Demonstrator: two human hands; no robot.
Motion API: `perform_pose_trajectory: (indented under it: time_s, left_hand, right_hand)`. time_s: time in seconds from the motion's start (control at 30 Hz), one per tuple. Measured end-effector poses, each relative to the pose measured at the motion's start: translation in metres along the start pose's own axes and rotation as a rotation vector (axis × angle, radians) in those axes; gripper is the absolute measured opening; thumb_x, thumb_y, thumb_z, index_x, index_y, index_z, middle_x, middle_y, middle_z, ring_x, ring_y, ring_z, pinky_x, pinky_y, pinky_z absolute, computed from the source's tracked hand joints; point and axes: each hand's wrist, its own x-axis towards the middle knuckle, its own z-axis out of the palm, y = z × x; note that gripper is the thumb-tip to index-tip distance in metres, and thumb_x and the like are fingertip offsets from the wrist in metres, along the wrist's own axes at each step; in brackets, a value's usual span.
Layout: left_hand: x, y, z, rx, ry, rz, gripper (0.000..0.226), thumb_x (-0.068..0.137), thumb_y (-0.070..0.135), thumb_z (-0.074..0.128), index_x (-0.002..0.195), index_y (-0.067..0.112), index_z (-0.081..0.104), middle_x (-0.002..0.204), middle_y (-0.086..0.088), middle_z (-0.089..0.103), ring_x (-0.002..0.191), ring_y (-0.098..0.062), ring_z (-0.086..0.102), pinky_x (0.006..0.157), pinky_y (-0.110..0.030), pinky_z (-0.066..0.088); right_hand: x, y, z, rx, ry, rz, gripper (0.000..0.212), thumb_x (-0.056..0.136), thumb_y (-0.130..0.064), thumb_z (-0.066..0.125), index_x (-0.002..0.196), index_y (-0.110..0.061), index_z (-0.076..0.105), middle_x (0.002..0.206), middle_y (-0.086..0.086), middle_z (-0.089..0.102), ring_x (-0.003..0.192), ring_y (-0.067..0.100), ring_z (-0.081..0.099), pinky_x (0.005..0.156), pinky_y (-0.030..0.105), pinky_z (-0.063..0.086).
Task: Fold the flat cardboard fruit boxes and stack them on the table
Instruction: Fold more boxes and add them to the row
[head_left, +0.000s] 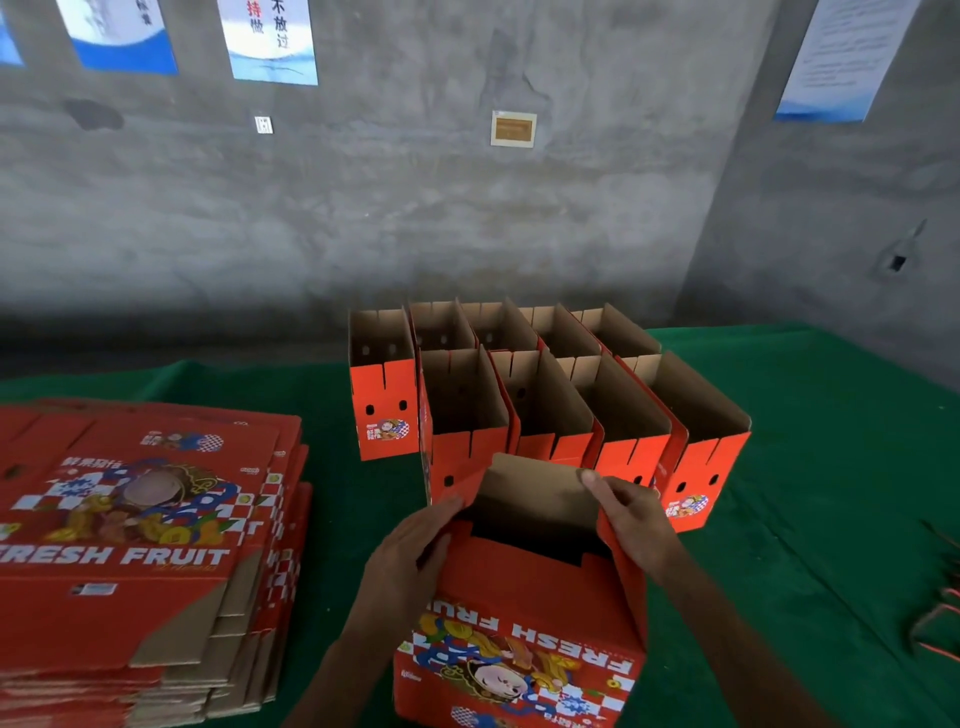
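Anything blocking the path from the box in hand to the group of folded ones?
Nothing visible. Both hands, left and right, grip the half-folded box, which sits right in front of the folded boxes. The flat stack lies off to the left.

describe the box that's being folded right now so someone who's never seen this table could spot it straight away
On the green table, a stack of flat boxes lies at the left and folded boxes stand open in rows at the back. The box being folded sits nearest the camera, between the left hand and right hand. Unlike the rest, hands hold its flaps, and its FRESH FRUIT print reads upside down.
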Motion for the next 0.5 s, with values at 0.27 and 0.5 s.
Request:
perform_pose_trajectory:
  time_s: [0.27, 0.5]
  left_hand:
    - [0.002, -0.021, 0.006, -0.016, -0.085, -0.018, 0.026, 0.095, 0.050, 0.060, 0.118, 0.043, 0.072, 0.130, 0.037, 0.060, 0.133, 0.008, 0.049, 0.113, -0.033, 0.045]
    - [0.015, -0.027, 0.018, -0.085, -0.064, -0.112, 0.021, 0.093, 0.055, 0.057, 0.109, 0.055, 0.070, 0.126, 0.040, 0.060, 0.130, 0.009, 0.051, 0.112, -0.030, 0.044]
  right_hand:
    - [0.002, 0.011, 0.006, -0.206, -0.055, 0.030, 0.055, 0.079, -0.088, 0.054, 0.092, -0.038, 0.074, 0.084, -0.012, 0.077, 0.077, 0.002, 0.071, 0.077, 0.035, 0.057]
    - [-0.021, 0.036, -0.007, -0.753, 0.218, -0.470, 0.055, 0.082, -0.068, 0.069, 0.121, -0.028, 0.067, 0.098, -0.009, 0.076, 0.078, 0.005, 0.069, 0.071, 0.014, 0.050]
